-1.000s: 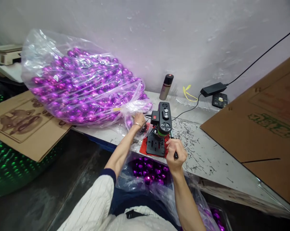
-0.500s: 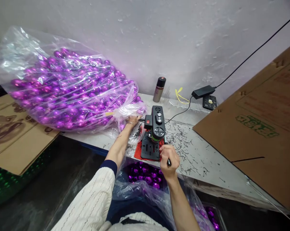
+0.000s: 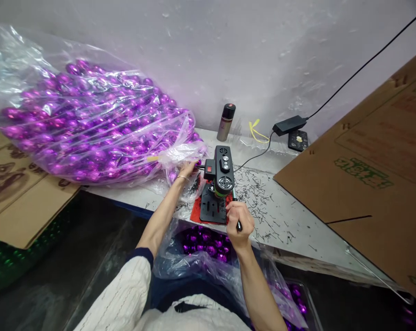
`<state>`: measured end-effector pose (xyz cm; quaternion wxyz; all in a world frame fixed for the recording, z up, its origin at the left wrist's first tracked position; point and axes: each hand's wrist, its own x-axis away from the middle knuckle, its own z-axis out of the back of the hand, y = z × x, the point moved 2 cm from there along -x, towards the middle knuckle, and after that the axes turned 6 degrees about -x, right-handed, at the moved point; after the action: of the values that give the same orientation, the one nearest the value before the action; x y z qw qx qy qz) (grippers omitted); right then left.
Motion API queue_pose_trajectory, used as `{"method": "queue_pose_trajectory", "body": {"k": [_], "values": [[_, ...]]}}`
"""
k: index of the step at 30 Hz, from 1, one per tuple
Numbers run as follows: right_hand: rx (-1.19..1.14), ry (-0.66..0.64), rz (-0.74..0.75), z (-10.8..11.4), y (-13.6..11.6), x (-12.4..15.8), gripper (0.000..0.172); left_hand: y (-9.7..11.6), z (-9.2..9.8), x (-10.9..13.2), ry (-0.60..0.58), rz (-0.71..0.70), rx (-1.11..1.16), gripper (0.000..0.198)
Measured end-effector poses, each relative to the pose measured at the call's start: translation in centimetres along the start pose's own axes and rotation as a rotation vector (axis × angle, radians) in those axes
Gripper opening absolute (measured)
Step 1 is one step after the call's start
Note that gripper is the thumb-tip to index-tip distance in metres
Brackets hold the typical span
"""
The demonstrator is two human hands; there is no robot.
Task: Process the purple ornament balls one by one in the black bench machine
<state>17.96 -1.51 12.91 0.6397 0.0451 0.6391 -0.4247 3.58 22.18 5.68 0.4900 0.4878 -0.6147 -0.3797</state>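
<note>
My right hand point(image 3: 240, 223) is closed around the black-gripped lever of a small black bench press point(image 3: 223, 170), which has round vents, buttons and a slotted base plate. Left of the press, my left hand point(image 3: 188, 171) reaches to the gathered mouth of a large clear plastic bag point(image 3: 182, 154) full of shiny purple balls point(image 3: 107, 119). A purple ball shows by its fingertips, but the fingers are mostly hidden, so I cannot tell whether they grip it. Under the base plate lies a red sheet point(image 3: 196, 212).
More purple balls point(image 3: 208, 243) lie in an open plastic bag below the table edge. Black bits point(image 3: 259, 197) litter the table point(image 3: 297, 243). A spray can point(image 3: 226, 122), yellow tie point(image 3: 258, 133) and power adapter point(image 3: 289, 125) stand behind. Cardboard point(image 3: 373, 184) leans at right; another piece point(image 3: 25, 197) lies left.
The whole view has shifted slightly. My left hand stays by the bag mouth and my right hand stays on the lever, with little visible movement.
</note>
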Motion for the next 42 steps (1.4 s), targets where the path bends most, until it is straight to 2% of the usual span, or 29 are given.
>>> {"method": "queue_pose_trajectory", "body": {"k": [3,8,12,18,23,26,30,33,36,38,42], "values": [[-0.002,0.016,-0.004,0.0,-0.1,-0.1,0.029,-0.3,1.6,4.2,-0.056,0.139,0.080,0.019],[-0.006,0.021,-0.019,0.0,0.0,-0.1,0.028,-1.8,3.5,10.5,-0.174,0.206,0.276,0.029],[-0.005,0.019,-0.015,0.0,0.0,-0.2,0.029,-3.5,3.7,12.4,-0.134,0.213,0.222,0.029],[-0.014,0.030,-0.056,0.2,-0.2,-1.7,0.029,-5.8,2.6,13.2,-0.145,0.265,0.184,0.034],[-0.002,0.030,-0.120,0.3,-0.3,-2.7,0.031,-7.6,1.1,13.1,-0.077,0.109,-0.032,0.040],[0.002,0.022,-0.120,0.4,-0.3,-2.7,0.031,-8.3,0.4,13.2,-0.086,-0.032,-0.169,0.044],[0.011,0.000,-0.098,0.5,-0.4,-2.4,0.030,-8.4,0.3,13.5,-0.105,-0.263,-0.472,0.053],[0.011,-0.005,-0.080,0.5,-0.4,-2.2,0.028,-8.1,0.2,13.6,-0.109,-0.486,-0.711,0.058],[0.004,-0.003,-0.074,0.5,-0.4,-2.1,0.026,-8.3,-0.3,13.6,-0.142,-0.659,-0.861,0.062],[0.010,-0.009,-0.070,0.6,-0.4,-2.0,0.025,-8.7,-0.7,13.7,-0.132,-0.708,-0.902,0.063],[0.033,-0.036,-0.048,0.7,-0.4,-1.9,0.024,-9.9,-1.2,13.7,-0.102,-0.701,-0.878,0.065]]}}
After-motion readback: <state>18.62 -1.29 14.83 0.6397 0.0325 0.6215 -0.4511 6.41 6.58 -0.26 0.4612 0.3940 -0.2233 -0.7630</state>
